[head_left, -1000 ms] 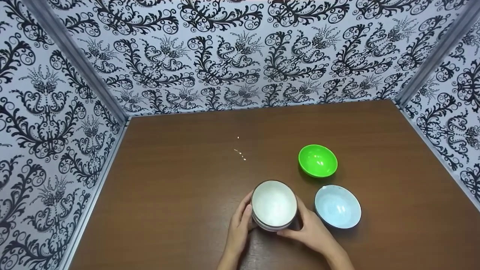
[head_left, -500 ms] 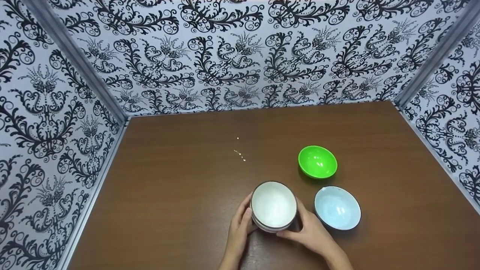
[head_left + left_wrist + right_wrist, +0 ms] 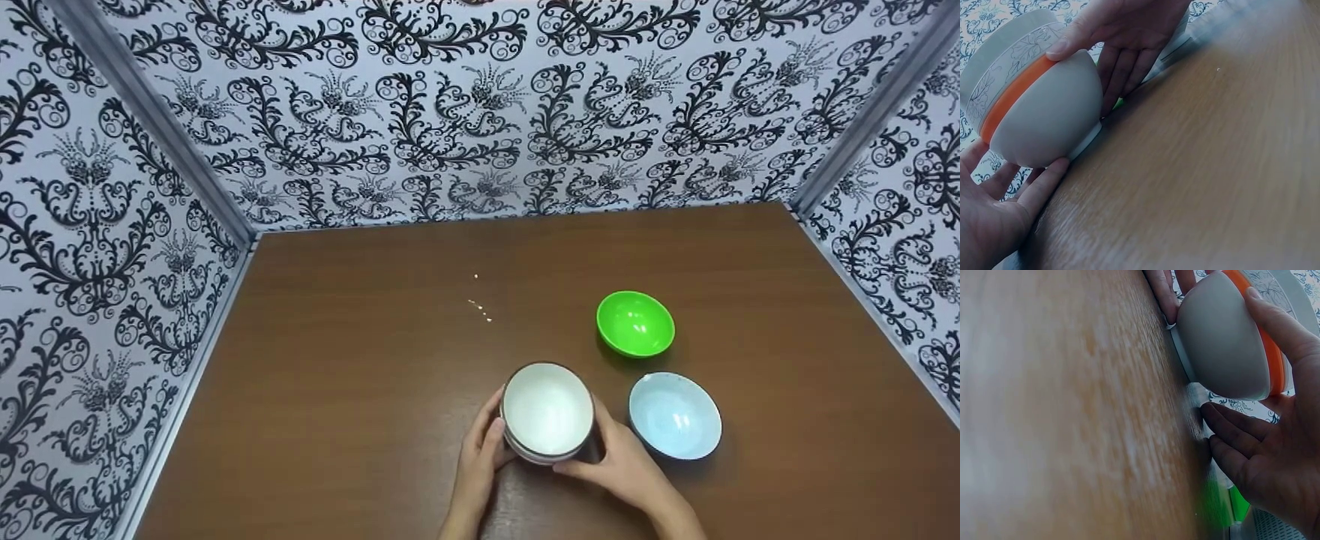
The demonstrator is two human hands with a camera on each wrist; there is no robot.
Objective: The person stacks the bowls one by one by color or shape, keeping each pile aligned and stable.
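A stack of nested bowls sits near the table's front. On top is a white bowl (image 3: 547,409) with a dark rim, its outside drawn with a leaf pattern. Below it, in the left wrist view, an orange band (image 3: 1013,100) shows between it and a plain white bowl (image 3: 1053,107), whose foot meets the table. My left hand (image 3: 478,450) grips the stack from the left, thumb near the rim. From the other side my right hand (image 3: 622,461) holds it, with the thumb across the orange band in the right wrist view and some lower fingers away from the bowl.
A bright green bowl (image 3: 636,324) stands behind and right of the stack. Closer, a light blue bowl (image 3: 675,415) stands just right of my right hand. Small pale specks (image 3: 480,305) lie on the brown table (image 3: 337,375). Patterned walls (image 3: 480,112) enclose the back and sides.
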